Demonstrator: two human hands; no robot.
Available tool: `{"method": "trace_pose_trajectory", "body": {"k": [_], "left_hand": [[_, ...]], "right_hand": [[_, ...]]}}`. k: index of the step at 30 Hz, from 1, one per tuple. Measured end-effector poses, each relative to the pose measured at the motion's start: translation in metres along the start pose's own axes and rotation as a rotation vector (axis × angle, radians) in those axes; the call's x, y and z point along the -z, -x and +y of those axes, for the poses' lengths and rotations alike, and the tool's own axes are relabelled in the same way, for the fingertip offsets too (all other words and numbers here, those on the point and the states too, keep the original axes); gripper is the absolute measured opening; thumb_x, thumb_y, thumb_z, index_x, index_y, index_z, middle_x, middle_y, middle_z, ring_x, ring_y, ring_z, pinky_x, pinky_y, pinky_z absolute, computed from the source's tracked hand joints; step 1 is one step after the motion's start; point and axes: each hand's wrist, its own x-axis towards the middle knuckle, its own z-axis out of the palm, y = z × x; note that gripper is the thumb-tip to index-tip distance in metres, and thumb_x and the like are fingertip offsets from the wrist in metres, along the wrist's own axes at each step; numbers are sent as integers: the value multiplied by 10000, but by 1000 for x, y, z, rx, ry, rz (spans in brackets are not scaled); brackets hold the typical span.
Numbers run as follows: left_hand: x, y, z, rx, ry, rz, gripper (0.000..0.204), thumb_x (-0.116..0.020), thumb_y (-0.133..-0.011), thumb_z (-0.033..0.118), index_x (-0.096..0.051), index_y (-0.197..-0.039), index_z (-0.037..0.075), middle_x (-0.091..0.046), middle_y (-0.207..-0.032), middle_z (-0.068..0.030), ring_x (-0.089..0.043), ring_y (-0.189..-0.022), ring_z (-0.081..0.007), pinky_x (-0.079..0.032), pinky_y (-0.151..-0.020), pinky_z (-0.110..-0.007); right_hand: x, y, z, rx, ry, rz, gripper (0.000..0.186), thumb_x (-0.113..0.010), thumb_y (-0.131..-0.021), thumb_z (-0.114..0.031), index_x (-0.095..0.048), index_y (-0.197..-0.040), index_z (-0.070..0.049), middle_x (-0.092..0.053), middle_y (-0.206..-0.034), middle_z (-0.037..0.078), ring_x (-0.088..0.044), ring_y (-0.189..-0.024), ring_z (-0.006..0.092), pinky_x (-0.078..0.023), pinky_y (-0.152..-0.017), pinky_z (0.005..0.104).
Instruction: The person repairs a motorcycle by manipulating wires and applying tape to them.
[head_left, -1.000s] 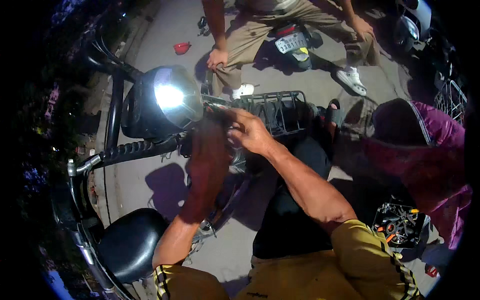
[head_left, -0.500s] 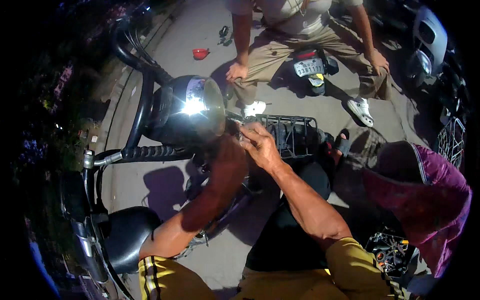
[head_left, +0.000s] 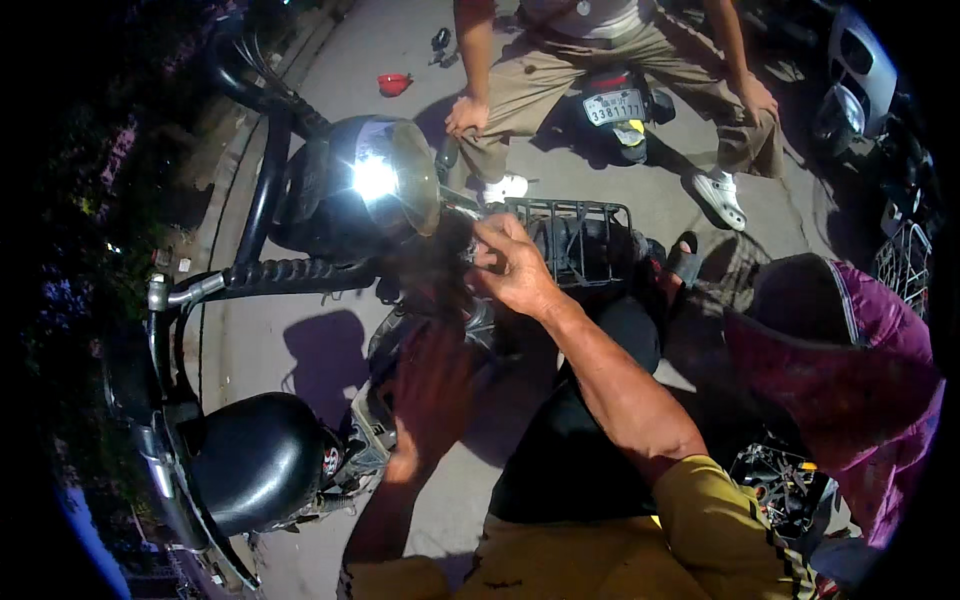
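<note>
My right hand (head_left: 510, 265) is closed in a pinch just below the right edge of a round, shiny headlight (head_left: 345, 190). What lies between its fingertips is too small and shaded to make out. Lower and to the left, in deep shadow, is my left hand (head_left: 435, 385); motion smears its fingers. It is apart from the right hand, over dark motorcycle parts. The headlight sits beside black bars with a ribbed rubber sleeve (head_left: 295, 272). A black wire rack (head_left: 580, 225) stands beyond my right hand.
A black seat (head_left: 255, 460) is at lower left. Ahead, a person in beige trousers (head_left: 540, 90) stands astride a vehicle with a licence plate (head_left: 613, 107). A maroon fabric cap (head_left: 860, 370) is close on the right. A red bowl (head_left: 394, 84) lies on the pavement.
My left hand has pulled away from beside my right hand, down toward me. My right hand stays at the spot below the headlight. The whole view has shifted slightly.
</note>
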Motion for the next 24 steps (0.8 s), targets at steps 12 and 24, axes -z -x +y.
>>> {"method": "trace_pose_trajectory", "body": {"k": [12, 24], "left_hand": [[27, 35, -26, 770, 697, 227, 425, -743, -978, 165, -652, -1360, 2, -665, -1347, -224, -640, -1227, -386, -496, -1067, -460], [4, -56, -63, 505, 180, 293, 279, -702, -1040, 177, -738, -1252, -1, -757, -1165, -223, -726, -1078, -404, -573, -927, -482]], "right_hand": [[-9, 0, 3, -36, 50, 29, 645, -910, -817, 72, -695, -1423, 40, -577, -1303, 58, -609, -1033, 141, -574, -882, 276], [-9, 0, 10, -1, 79, 45, 630, -932, -803, 34, -711, -1392, 51, -586, -1228, 47, -610, -990, 122, -543, -859, 284]]}}
